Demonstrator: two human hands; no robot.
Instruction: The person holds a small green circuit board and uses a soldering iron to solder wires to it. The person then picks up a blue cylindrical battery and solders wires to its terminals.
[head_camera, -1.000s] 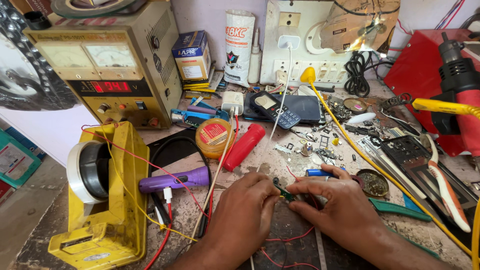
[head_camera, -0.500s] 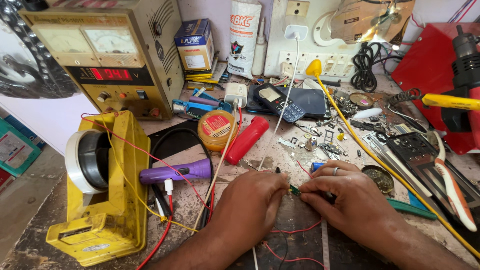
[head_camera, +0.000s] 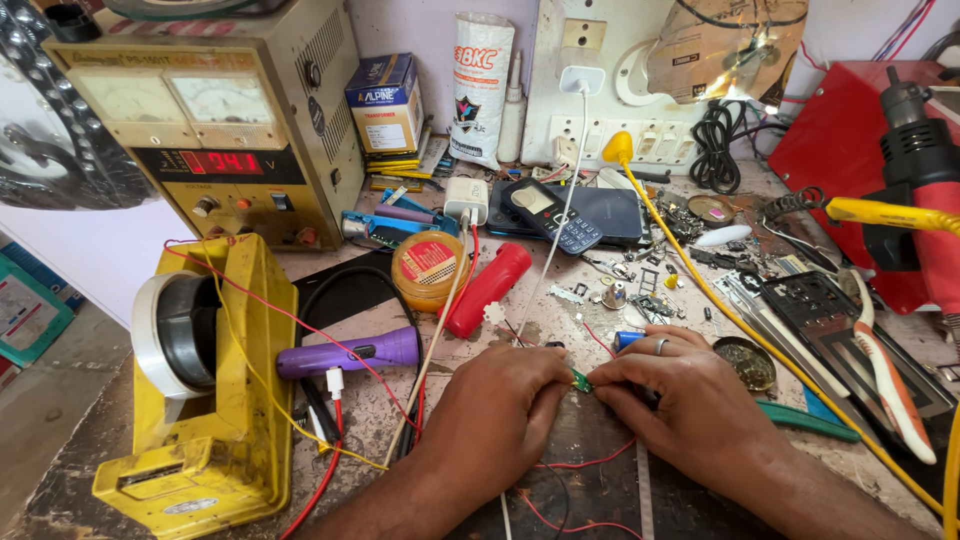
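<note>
Small green circuit board (head_camera: 580, 380) pinched between left hand (head_camera: 500, 415) and right hand (head_camera: 690, 400) on cluttered bench (head_camera: 380, 430); repair seemingly midway, red wires (head_camera: 570, 465) loose.

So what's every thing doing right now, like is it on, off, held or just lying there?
small green circuit board: pinched between both hands
left hand: fingertips on the board
right hand: fingertips on the board, ring on one finger
power supply: on, red digits lit
white charger: plugged into the wall socket
keypad phone: lying flat, screen dark
purple tool: lying on its side
yellow tape dispenser: upright, roll loaded
</note>
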